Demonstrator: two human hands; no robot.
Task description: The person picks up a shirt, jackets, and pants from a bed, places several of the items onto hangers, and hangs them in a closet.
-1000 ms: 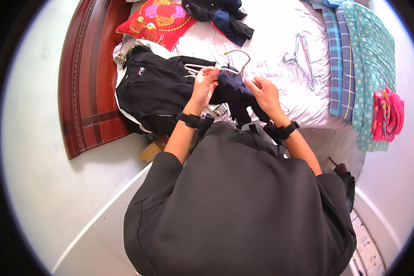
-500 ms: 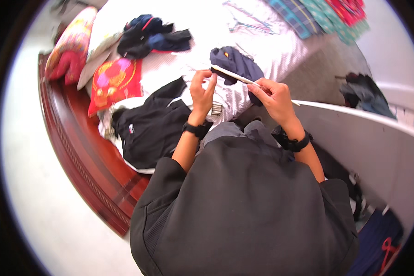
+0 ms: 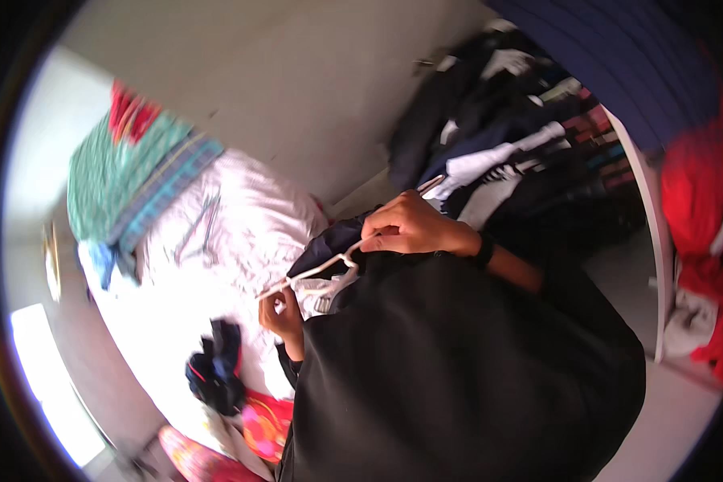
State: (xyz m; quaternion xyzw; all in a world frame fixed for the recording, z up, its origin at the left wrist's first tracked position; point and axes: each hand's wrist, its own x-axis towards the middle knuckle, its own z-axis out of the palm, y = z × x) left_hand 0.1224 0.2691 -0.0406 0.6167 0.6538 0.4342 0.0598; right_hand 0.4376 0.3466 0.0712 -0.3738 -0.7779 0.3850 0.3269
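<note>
Clearly the work in hand is getting a dark garment (image 3: 329,245) onto a white hanger (image 3: 329,269), and it looks partway through. The hanger lies slantwise in front of the person's chest, one end low by the left hand (image 3: 281,315), the other rising past the right hand (image 3: 410,229). The left hand is closed about the lower end; the right is curled shut on the upper bar, with navy cloth bunched beneath it. Whether the cloth is already threaded over the hanger's shoulders is hard to tell, since the frame is smeared by motion.

Behind lies the bed (image 3: 241,233) with a white sheet, a folded teal and striped pile (image 3: 136,181) at one end, a dark bundle (image 3: 217,373) and a red patterned cushion (image 3: 261,426) nearer. To the right hang dark and white clothes (image 3: 490,153) in an open wardrobe, with red fabric (image 3: 699,209) beside it.

The next move likely calls for settling the garment square on the hanger, both grips kept firm so it does not slide off.
</note>
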